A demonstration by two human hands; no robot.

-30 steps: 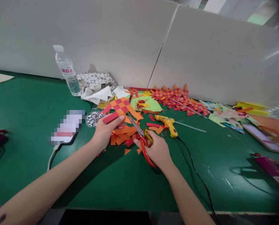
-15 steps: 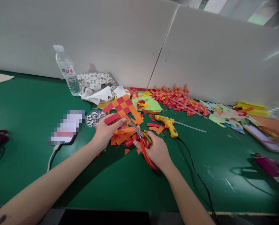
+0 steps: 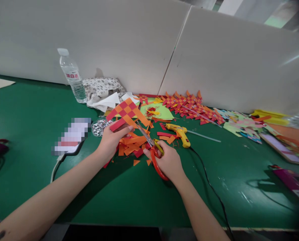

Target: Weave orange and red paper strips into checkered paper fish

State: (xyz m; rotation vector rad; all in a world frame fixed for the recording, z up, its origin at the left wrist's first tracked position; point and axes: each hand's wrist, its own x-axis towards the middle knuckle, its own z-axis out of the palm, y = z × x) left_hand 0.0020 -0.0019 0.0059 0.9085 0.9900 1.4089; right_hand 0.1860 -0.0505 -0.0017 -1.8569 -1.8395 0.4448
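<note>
Left grip (image 3: 110,139) clamped on woven paper (image 3: 127,110); right grip (image 3: 170,159) closed round red-handled scissors (image 3: 154,156), pointed toward paper; scraps (image 3: 131,147) beneath, on tabletop (image 3: 134,197).

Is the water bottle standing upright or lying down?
Upright: the water bottle stands on the green table, its white cap on top.

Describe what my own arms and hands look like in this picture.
Your left hand and right hand are ungloved. Both forearms are bare, with no sleeve, watch or bracelet in view. A small dark mark shows on the left forearm, near the picture's bottom corner. Some fingers are hidden, so I can't rule out rings.
</note>
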